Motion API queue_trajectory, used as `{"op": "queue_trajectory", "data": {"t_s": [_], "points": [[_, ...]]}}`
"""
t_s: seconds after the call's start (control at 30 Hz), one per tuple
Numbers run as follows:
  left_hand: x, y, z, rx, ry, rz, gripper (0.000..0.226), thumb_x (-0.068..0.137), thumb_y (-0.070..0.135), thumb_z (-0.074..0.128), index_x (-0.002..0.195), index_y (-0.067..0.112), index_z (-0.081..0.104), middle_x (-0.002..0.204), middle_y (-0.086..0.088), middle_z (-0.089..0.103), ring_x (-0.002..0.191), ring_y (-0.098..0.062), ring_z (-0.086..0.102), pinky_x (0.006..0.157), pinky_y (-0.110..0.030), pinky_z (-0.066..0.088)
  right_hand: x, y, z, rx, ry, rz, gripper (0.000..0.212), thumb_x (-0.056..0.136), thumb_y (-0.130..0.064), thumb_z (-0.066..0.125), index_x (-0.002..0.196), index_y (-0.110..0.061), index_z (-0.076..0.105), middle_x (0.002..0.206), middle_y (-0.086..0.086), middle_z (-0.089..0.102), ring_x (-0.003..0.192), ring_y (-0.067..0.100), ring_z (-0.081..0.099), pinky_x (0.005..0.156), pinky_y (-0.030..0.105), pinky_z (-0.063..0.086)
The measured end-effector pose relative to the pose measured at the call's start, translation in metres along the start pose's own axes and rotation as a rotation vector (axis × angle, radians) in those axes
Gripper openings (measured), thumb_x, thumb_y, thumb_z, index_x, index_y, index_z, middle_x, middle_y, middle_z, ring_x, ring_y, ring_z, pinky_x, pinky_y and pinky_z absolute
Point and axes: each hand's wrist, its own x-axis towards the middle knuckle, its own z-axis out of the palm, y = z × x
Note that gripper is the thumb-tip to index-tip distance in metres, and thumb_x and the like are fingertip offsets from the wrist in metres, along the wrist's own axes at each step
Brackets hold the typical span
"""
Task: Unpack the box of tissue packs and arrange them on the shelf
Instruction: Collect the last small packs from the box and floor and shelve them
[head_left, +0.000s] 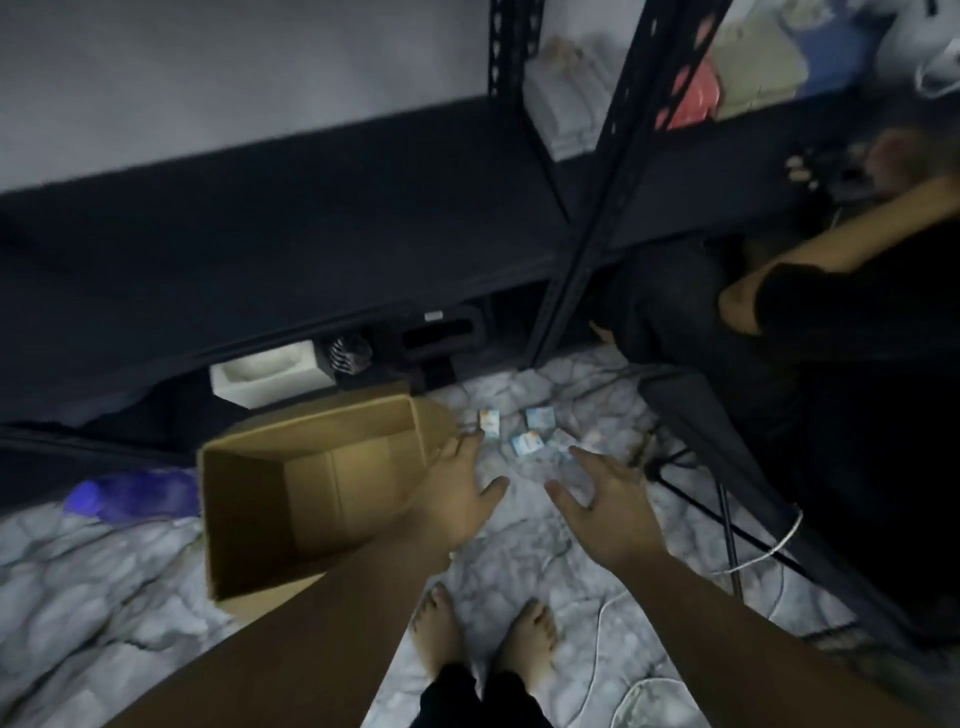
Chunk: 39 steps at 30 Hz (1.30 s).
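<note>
An open cardboard box (311, 483) stands on the marbled floor, and its inside looks bare. Several small white-and-blue tissue packs (525, 443) lie scattered on the floor just right of the box, below the dark metal shelf (291, 228). My left hand (462, 493) reaches down with spread fingers beside the box's right wall, holding nothing. Close to its right, my right hand (602, 493) is also spread and holds nothing. Both hands hover just short of the packs.
Another person in black (810, 312) crouches at the right by the shelf post (587, 234). A white foam block (270, 371) and dark items sit under the shelf. A purple object (135, 496) lies left of the box. Cables and a stand leg (727, 519) cross the floor at right. My bare feet (483, 634) are below.
</note>
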Motion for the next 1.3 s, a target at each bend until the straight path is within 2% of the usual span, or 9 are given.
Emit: {"op": "queue_trajectory", "data": {"t_s": [0.2, 0.37, 0.5, 0.6, 0.73, 0.87, 1.03, 1.17, 1.3], "points": [[0.095, -0.07, 0.122, 0.003, -0.072, -0.04, 0.093, 0.087, 0.071, 0.05, 0.163, 0.022, 0.027, 0.159, -0.005, 0.043, 0.145, -0.029, 0.043, 0.116, -0.045, 0.041, 0.062, 0.093, 0.096, 0.021, -0.052, 0.145, 0.07, 0.094, -0.06, 0.062, 0.151, -0.021, 0.051, 0.15, 0.004, 0.055, 0.137, 0.025, 0.05, 0.112, 0.041, 0.045], [0.188, -0.112, 0.196, 0.126, -0.054, 0.006, 0.079, 0.091, 0.058, 0.064, 0.155, 0.017, 0.043, 0.153, -0.011, 0.05, 0.142, -0.031, 0.047, 0.115, -0.042, 0.041, 0.139, 0.17, 0.169, 0.003, -0.014, 0.204, 0.07, 0.094, -0.059, 0.064, 0.149, -0.017, 0.053, 0.148, 0.007, 0.057, 0.137, 0.027, 0.051, 0.111, 0.036, 0.042], [0.265, -0.128, 0.256, 0.146, 0.026, 0.037, 0.071, 0.085, 0.053, 0.072, 0.145, 0.019, 0.054, 0.136, -0.011, 0.06, 0.126, -0.033, 0.057, 0.103, -0.046, 0.051, 0.201, 0.226, 0.217, 0.024, 0.049, 0.264, 0.065, 0.095, -0.053, 0.065, 0.148, -0.017, 0.053, 0.144, 0.01, 0.059, 0.134, 0.031, 0.052, 0.107, 0.041, 0.046], [0.312, -0.133, 0.285, 0.168, 0.014, 0.094, 0.064, 0.087, 0.043, 0.075, 0.138, 0.009, 0.057, 0.131, -0.018, 0.059, 0.126, -0.038, 0.055, 0.104, -0.047, 0.048, 0.238, 0.261, 0.244, -0.003, 0.06, 0.29, 0.064, 0.096, -0.049, 0.066, 0.148, -0.016, 0.052, 0.141, 0.013, 0.058, 0.132, 0.034, 0.051, 0.105, 0.043, 0.045], [0.36, -0.141, 0.316, 0.179, -0.027, 0.114, 0.063, 0.084, 0.039, 0.079, 0.133, 0.009, 0.055, 0.132, -0.017, 0.054, 0.129, -0.035, 0.049, 0.108, -0.043, 0.042, 0.277, 0.302, 0.277, 0.014, 0.058, 0.301, 0.069, 0.087, -0.039, 0.077, 0.147, -0.019, 0.051, 0.139, 0.011, 0.055, 0.129, 0.033, 0.049, 0.104, 0.044, 0.046], [0.38, -0.153, 0.34, 0.248, -0.014, 0.112, 0.081, 0.075, 0.042, 0.085, 0.139, 0.009, 0.049, 0.136, -0.017, 0.051, 0.131, -0.035, 0.045, 0.111, -0.043, 0.039, 0.296, 0.323, 0.3, 0.002, 0.08, 0.298, 0.071, 0.08, -0.037, 0.076, 0.145, -0.025, 0.051, 0.135, 0.006, 0.054, 0.124, 0.033, 0.051, 0.1, 0.044, 0.05], [0.377, -0.163, 0.349, 0.271, 0.102, 0.142, 0.072, 0.075, 0.04, 0.084, 0.132, 0.007, 0.056, 0.129, -0.018, 0.055, 0.125, -0.037, 0.05, 0.109, -0.044, 0.042, 0.298, 0.326, 0.307, -0.057, 0.126, 0.313, 0.058, 0.085, -0.037, 0.071, 0.139, -0.021, 0.057, 0.123, 0.008, 0.054, 0.118, 0.035, 0.052, 0.094, 0.044, 0.049], [0.351, -0.15, 0.33, 0.193, 0.103, 0.08, 0.067, 0.078, 0.041, 0.083, 0.13, 0.008, 0.057, 0.129, -0.015, 0.053, 0.122, -0.036, 0.05, 0.098, -0.046, 0.048, 0.276, 0.312, 0.293, 0.052, 0.206, 0.356, 0.057, 0.08, -0.04, 0.073, 0.13, -0.014, 0.061, 0.121, 0.008, 0.055, 0.121, 0.033, 0.051, 0.094, 0.044, 0.05], [0.304, -0.122, 0.29, 0.1, 0.146, 0.071, 0.058, 0.073, 0.034, 0.082, 0.119, 0.006, 0.061, 0.119, -0.016, 0.056, 0.112, -0.038, 0.055, 0.092, -0.05, 0.052, 0.234, 0.276, 0.254, 0.119, 0.323, 0.322, 0.055, 0.079, -0.038, 0.079, 0.124, -0.01, 0.064, 0.12, 0.01, 0.057, 0.116, 0.035, 0.054, 0.083, 0.04, 0.052]]}}
